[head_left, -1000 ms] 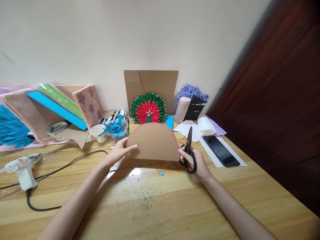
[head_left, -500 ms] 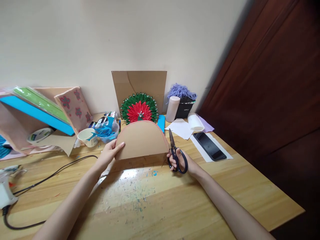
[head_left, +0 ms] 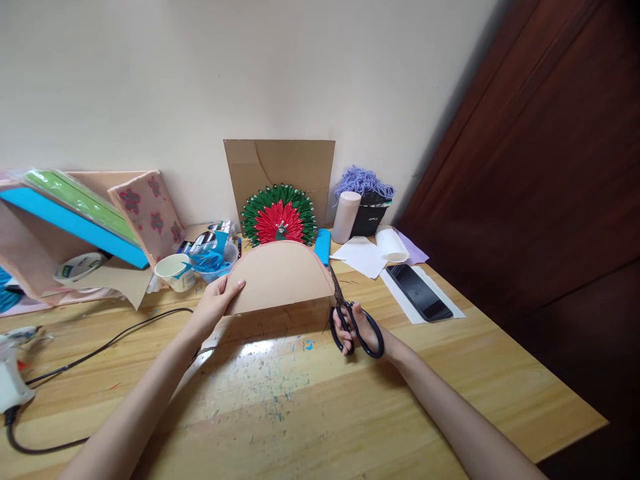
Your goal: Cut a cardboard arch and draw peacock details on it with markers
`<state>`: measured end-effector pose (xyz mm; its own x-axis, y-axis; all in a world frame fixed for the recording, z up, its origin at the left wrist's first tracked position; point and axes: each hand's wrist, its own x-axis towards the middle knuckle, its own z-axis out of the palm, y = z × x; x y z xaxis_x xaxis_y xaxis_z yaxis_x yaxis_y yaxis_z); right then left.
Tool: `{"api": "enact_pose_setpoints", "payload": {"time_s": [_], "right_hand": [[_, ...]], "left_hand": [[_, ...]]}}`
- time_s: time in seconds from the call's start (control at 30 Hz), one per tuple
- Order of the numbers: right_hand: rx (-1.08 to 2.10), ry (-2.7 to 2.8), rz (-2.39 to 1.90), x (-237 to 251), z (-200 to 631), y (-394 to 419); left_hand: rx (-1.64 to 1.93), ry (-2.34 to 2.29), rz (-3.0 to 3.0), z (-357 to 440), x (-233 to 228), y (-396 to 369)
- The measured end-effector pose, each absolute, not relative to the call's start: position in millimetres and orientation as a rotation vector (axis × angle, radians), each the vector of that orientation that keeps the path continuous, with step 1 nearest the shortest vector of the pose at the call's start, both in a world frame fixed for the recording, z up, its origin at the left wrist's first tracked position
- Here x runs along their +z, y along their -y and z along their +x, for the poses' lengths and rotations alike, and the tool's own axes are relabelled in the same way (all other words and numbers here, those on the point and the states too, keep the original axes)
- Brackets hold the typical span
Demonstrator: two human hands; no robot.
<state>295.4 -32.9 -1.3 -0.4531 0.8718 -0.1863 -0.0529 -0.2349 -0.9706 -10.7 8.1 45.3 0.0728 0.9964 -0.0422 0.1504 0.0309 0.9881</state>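
A flat, tan half-round piece of cardboard [head_left: 280,277] with a reddish line along its curved rim is held up off the pale wooden bench [head_left: 400,413], straight edge toward the person, in front of a red and green petalled ornament [head_left: 280,217]. The left hand [head_left: 219,299] pinches it at its left corner, thumb on the upper face and the fingers largely hidden beneath. The right hand [head_left: 367,328] grips a pair of dark metal scissors with black looped handles [head_left: 343,305]; the loops stand spread, and the blades lie at the cardboard's right corner, though whether that edge sits between them cannot be told. The cardboard looks light and fairly stiff, holding itself flat from a one-sided pinch; it would probably not slip, but a hard squeeze or bend could crease it. The left corner seems a sound place to hold, well apart from the blades, and a broader grip farther in along the straight edge would likely steady the far end better. The scissors look heavier and rigid, best carried by their loops. As for writing, the black packet [head_left: 370,217] beside the pale pink cylinder [head_left: 346,217] reads "40PCS" in light print. The round white roll with a green label [head_left: 80,267] and the white paper cup [head_left: 175,272] also carry markings, too small to read.
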Motion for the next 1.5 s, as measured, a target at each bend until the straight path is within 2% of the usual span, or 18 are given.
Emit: {"api": "enact_pose_setpoints", "payload": {"time_s": [0.6,1.0,1.33,1.5], "right_hand": [[1.379,1.433,-1.504,0,288,40],[1.409,1.058,-1.16,-1,295,22],[1.36,0.934,-1.153,-10,309,9],[1.28,0.989,-1.188,-5,311,12]], "left_hand": [[1.053,-1.31,1.365,-15,55,-8],[1.081,-1.185,1.403,-3,45,-6],[0.994,-1.082,1.408,-6,11,-6],[1.171,-1.107,1.333,-6,4,-12]]}}
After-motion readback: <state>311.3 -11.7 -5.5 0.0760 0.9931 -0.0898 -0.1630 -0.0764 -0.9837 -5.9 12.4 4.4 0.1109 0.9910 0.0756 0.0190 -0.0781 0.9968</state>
